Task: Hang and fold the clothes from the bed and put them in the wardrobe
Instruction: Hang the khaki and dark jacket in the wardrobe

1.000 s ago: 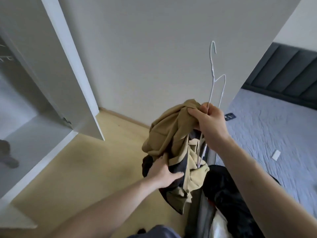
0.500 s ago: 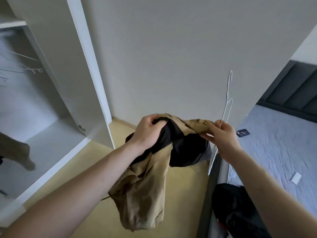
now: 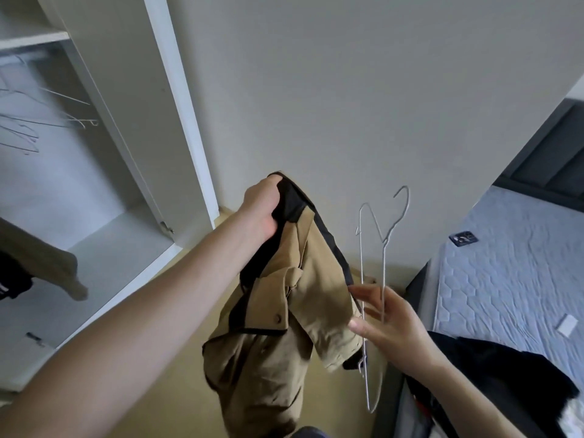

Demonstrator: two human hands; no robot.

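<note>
A tan jacket (image 3: 284, 311) with black lining and trim hangs in mid-air in front of the wall. My left hand (image 3: 262, 210) grips its top edge by the black lining and holds it up. My right hand (image 3: 388, 320) holds a white wire hanger (image 3: 376, 248) loosely between its fingers, hook upward, just right of the jacket; its fingertips touch the jacket's edge. The open wardrobe (image 3: 177, 121) stands at the left with empty wire hangers (image 3: 28, 128) on its rail. The bed (image 3: 512, 273) lies at the right.
A tan garment (image 3: 44, 263) hangs in the wardrobe's lower left. Dark clothes (image 3: 493, 371) lie on the bed's near corner. A small dark object (image 3: 463, 238) and a white card (image 3: 567, 325) rest on the mattress. The floor below is pale yellow.
My left hand has lifted the jacket higher and to the left, letting it hang open. My right hand has dropped lower and loosened, and the hanger has tilted beside the jacket.
</note>
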